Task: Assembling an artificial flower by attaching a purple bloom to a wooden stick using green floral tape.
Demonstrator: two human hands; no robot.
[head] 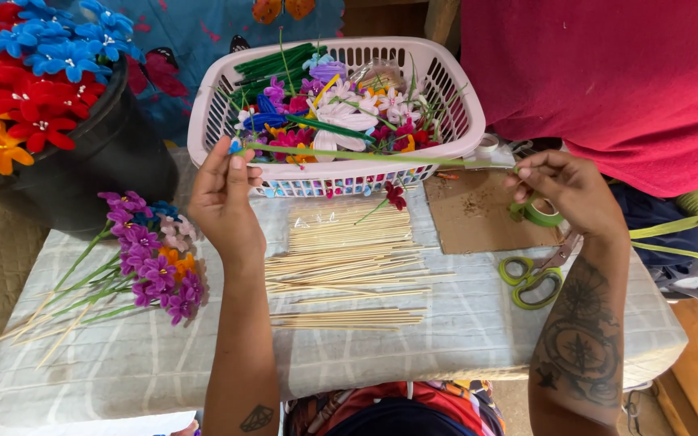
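White basket (454,97), craft flowers (341,113), green sticks (272,60)

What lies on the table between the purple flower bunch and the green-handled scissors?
In the head view, loose bare wooden sticks lie between the purple flower bunch and the scissors, on the grey cloth.

A thin wooden stick wrapped in green tape (365,156) is stretched level between both hands, in the air just in front of the white basket. Its left end sits pinched in raised fingertips; its right end meets a small roll of green floral tape (540,213) held lower, by the cardboard
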